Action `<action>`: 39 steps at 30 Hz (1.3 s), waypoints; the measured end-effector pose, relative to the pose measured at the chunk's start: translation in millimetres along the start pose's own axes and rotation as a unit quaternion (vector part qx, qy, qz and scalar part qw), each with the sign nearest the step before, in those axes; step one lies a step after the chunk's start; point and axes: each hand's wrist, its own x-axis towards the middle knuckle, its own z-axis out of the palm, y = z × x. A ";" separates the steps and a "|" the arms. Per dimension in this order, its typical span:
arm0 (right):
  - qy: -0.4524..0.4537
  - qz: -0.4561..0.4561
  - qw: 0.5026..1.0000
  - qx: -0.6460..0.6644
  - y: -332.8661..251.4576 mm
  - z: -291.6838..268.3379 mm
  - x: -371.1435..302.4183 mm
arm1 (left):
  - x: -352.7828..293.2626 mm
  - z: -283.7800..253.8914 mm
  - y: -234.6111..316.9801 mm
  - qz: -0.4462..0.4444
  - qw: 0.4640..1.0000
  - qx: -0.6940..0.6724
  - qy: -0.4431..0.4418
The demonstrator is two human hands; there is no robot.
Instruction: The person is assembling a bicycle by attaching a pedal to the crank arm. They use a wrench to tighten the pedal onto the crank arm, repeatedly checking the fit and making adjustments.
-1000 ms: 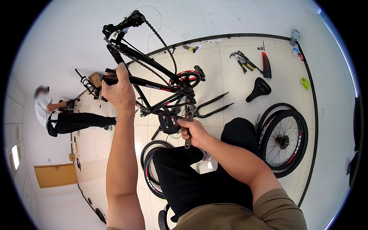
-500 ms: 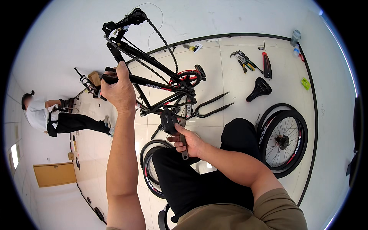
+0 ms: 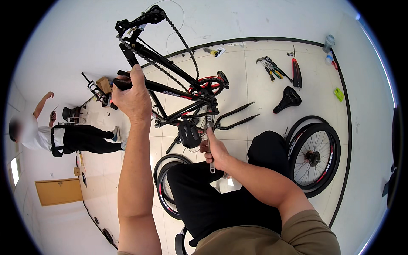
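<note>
A black bicycle frame [image 3: 176, 94] with red accents stands tilted ahead of me, its chain [image 3: 183, 39] hanging slack from the upper end. My left hand [image 3: 132, 100] is closed round a black part of the frame at its left side. In my right hand [image 3: 216, 149] is a metal wrench [image 3: 212, 167], held upright with its head by the crank area. Just left of the wrench, a black pedal [image 3: 189, 134] faces me. Beyond it sits the red and black chainring [image 3: 207, 86]. Where the wrench's jaws meet the bike is too small to tell.
On the tiled floor to the right lie a black fork [image 3: 236, 115], a saddle [image 3: 287, 99], hand tools [image 3: 272, 69], a red and black mudguard [image 3: 296, 73] and wheels [image 3: 314, 157]. More wheels [image 3: 163, 187] rest by my left leg. Another person [image 3: 63, 136] stands at far left.
My right hand has moved up and slightly right with the wrench, away from the pedal's front. The bike has shifted slightly. The other person has raised an arm.
</note>
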 end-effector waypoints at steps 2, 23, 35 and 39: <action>0.064 -0.070 0.994 -0.047 -0.1 -7.4 3.7 | 0.4 0.4 1.5 0.001 1.000 0.002 -0.002; 0.004 -0.228 0.967 -0.112 -2.0 -7.5 -3.7 | -2.5 1.1 4.0 -0.012 1.000 -0.018 0.003; -0.040 -0.595 0.643 -0.480 6.3 8.6 -33.9 | 0.1 -1.4 -1.6 0.001 1.000 0.017 0.013; -0.009 -0.592 0.592 -0.547 4.5 12.0 -24.7 | -0.6 -0.5 -1.4 0.005 1.000 0.019 0.013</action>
